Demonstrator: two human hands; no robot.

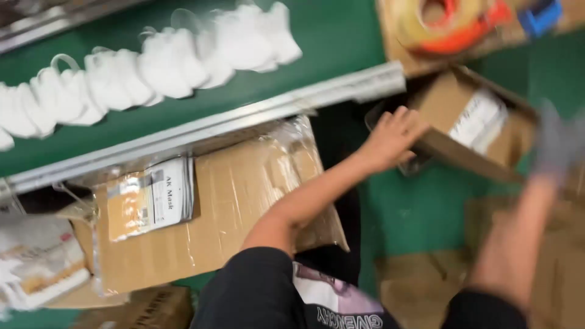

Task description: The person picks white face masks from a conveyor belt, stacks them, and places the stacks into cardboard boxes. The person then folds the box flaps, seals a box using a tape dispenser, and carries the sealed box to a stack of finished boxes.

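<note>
My black sleeve (256,292) is nearest; left hand (390,137), fingers spread, is gripping the small brown cardboard box's (475,122) edge. Right hand (557,143) is blurring, fingers unreadable, green table (408,207) open between.

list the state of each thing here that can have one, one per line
small cardboard box: tilted, flap open
left hand: gripping the box's flap
right hand: blurred, grip unclear
large cardboard carton: shut, taped over
white masks: overlapping in a row on the green belt
tape roll: lying flat

White masks (158,64), green belt (341,30), brown cardboard box (481,122) w/ white label (481,119).
</note>
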